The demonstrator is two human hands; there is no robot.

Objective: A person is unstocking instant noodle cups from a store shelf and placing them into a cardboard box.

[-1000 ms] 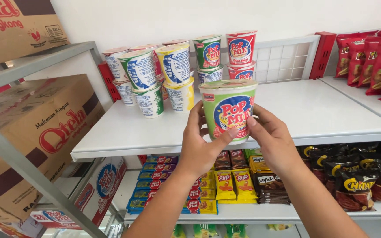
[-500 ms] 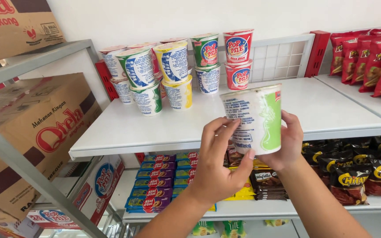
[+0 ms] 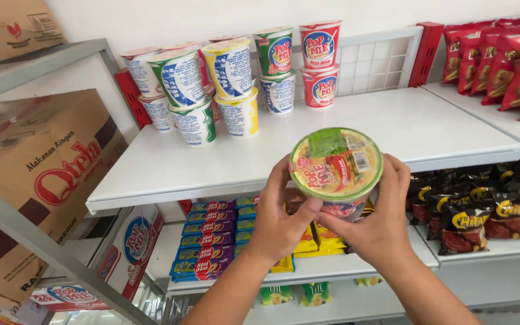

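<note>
Above the smooth white shelf (image 3: 428, 129), both hands' grip clasps a round foil-lidded noodle cup (image 3: 336, 165).

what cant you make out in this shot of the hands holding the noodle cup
- Head view: the side and base of the noodle cup are hidden; its lid faces the camera, and the left hand and right hand cover the rest.
- Head view: snack packs on the lower shelf are partly hidden behind both hands.
- Head view: the cardboard box is cut off by the left edge.
- Head view: the red bags are cut off by the right edge.
</note>
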